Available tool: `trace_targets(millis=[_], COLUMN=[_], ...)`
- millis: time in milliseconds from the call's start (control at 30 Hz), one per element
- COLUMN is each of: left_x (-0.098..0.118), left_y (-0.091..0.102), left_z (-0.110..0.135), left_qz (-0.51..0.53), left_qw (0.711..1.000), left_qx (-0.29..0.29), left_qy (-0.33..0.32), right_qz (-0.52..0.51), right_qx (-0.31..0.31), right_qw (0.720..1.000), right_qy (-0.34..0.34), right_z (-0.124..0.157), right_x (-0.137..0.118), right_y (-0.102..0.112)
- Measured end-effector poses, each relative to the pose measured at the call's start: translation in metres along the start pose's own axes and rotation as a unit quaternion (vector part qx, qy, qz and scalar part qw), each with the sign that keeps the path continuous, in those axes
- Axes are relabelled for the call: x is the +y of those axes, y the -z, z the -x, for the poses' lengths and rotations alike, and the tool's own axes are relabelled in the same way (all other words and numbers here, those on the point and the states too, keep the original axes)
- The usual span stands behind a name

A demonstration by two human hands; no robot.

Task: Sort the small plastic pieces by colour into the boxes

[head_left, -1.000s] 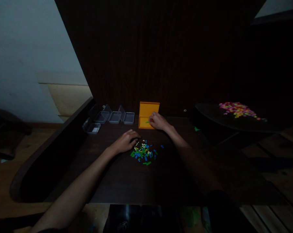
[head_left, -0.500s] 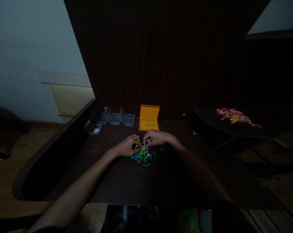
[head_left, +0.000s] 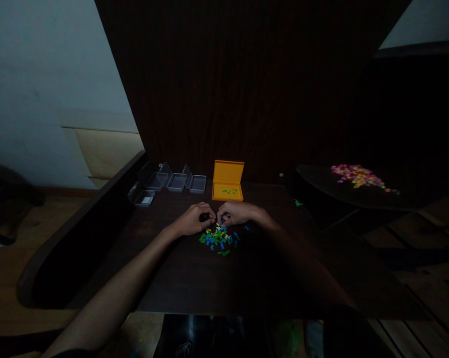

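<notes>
A loose pile of small green, blue, yellow and white plastic pieces (head_left: 217, 238) lies on the dark wooden desk (head_left: 194, 283). My left hand (head_left: 196, 219) is at the pile's far left edge, thumb and forefinger pinched together. What sits between those fingertips is too small to name. Just right of it, my right hand (head_left: 235, 213) hovers over the far side of the pile with fingers curled into a pinch; its grip is also too small to make out. Behind the hands stands an opened yellow box (head_left: 227, 179), with several small green pieces (head_left: 231, 191) in its base.
Clear plastic boxes (head_left: 177, 183) with raised lids stand at the back left, one of them (head_left: 142, 198) nearer me. At the right, pink and yellow pieces (head_left: 358, 176) are heaped on a dark side surface. A tall dark panel (head_left: 254, 89) rises behind the desk.
My left hand has lifted slightly away from the pile, up and to the left, uncovering more pieces. My right hand has shifted only a little.
</notes>
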State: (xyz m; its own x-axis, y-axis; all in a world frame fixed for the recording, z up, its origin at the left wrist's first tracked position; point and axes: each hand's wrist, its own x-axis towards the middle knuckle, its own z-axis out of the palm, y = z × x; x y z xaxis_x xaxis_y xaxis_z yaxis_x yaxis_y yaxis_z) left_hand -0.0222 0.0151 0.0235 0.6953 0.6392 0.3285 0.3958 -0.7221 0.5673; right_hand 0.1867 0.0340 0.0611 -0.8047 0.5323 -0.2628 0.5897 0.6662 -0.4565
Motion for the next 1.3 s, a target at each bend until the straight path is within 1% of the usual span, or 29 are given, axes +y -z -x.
trace_targets(millis=[133,233,467,633,800,867,933,1033,1133,1200,1300], left_x=[-0.004,-0.006,-0.008,-0.012,-0.012,-0.012,-0.010,-0.008,-0.007,-0.007,-0.007], left_y=[0.000,0.000,0.001,0.000,-0.001,-0.001,0.000,0.000,0.000,0.000,-0.001], left_z=[0.000,0.000,-0.001,-0.001,-0.002,-0.002,-0.002,-0.002,-0.002,-0.002,-0.002], left_qz=[-0.007,-0.009,-0.025,-0.030,-0.021,-0.019,-0.020,-0.021,-0.022,-0.020,-0.015], left_qw=[0.999,0.997,0.995,0.994,0.993,0.993,0.992,0.991,0.990,0.990,0.988], left_qx=[0.048,0.072,0.098,0.104,0.112,0.117,0.121,0.126,0.132,0.137,0.148], left_qy=[0.022,0.028,0.017,0.013,0.021,0.027,0.032,0.036,0.038,0.040,0.049], right_qz=[0.022,0.033,0.024,0.001,-0.037,-0.061,-0.083,-0.105,-0.090,-0.063,-0.028], right_qx=[-0.002,0.003,-0.003,-0.006,0.009,0.030,0.065,0.146,0.236,0.285,0.326], right_qw=[1.000,0.999,1.000,1.000,0.999,0.998,0.994,0.984,0.966,0.952,0.935], right_qy=[-0.001,-0.004,-0.008,-0.023,-0.004,0.008,0.011,-0.006,-0.052,-0.091,-0.133], right_z=[0.000,0.000,-0.001,-0.002,0.000,0.004,0.009,0.017,0.022,0.023,0.021], right_x=[-0.001,-0.001,-0.001,-0.002,0.000,0.003,0.008,0.020,0.033,0.042,0.052], right_y=[0.000,0.000,-0.001,-0.004,-0.002,0.003,0.010,0.019,0.024,0.024,0.021])
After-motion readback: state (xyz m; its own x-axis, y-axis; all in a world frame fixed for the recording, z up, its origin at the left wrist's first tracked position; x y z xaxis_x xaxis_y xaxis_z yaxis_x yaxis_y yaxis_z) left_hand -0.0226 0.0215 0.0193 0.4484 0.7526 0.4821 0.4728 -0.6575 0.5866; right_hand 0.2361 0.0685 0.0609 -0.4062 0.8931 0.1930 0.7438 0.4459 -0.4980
